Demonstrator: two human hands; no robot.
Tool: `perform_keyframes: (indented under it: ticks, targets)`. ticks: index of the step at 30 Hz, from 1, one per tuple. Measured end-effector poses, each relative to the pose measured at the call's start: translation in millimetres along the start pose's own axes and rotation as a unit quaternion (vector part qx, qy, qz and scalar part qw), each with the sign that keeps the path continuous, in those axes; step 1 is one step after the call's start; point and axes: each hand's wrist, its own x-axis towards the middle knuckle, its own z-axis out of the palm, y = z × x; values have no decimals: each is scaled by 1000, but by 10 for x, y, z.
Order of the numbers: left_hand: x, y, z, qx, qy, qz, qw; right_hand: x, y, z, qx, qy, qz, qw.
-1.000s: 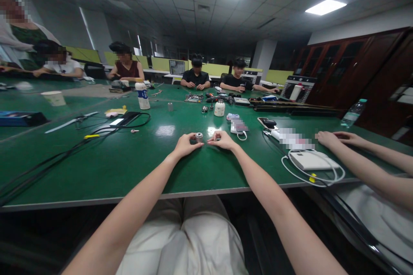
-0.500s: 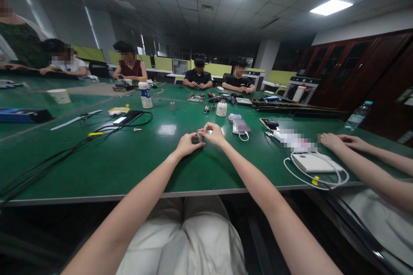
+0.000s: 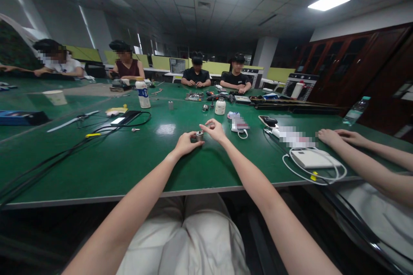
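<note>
Middle of the table (image 3: 97, 172), towards its near edge: a small metal cylinder (image 3: 199, 137), upright in the left hand.
Left hand (image 3: 186, 144): clamped on the cylinder, thumb on the near side, fingers curled round its left.
Right hand (image 3: 217, 131): raised just beside the cylinder, fingertips close to its top; whether they touch it, or are parted or pinched together, I cannot tell.
Beyond the hands: a white jar (image 3: 220, 106), and farther left a second cylinder (image 3: 171, 105) and a blue-and-white bottle (image 3: 143, 95), all standing.
Right side: a white box (image 3: 314, 158) ringed by a white cable (image 3: 342, 177), near a co-worker's hands (image 3: 332, 137).
</note>
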Motion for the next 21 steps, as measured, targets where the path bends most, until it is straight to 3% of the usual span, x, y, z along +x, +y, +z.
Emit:
perform_keyframes:
  ticks: [4, 10, 14, 17, 21]
  targets:
    - [8, 2, 6, -11, 1, 1, 1000, -43, -17, -39, 4, 30, -2, 1000]
    - [0, 5, 4, 2, -5, -3, 1000, -115, -9, 33, -12, -43, -48, 998]
    - [-4, 9, 0, 4, -7, -10, 1000, -77, -37, 56, -23, -22, -75, 997]
    - [-6, 21, -3, -2, -1, -15, 1000, -35, -14, -68, 9, -1, -63, 998]
    - [-7, 30, -6, -3, -1, -13, 1000, -56, 130, -339, -3, -101, -1, 995]
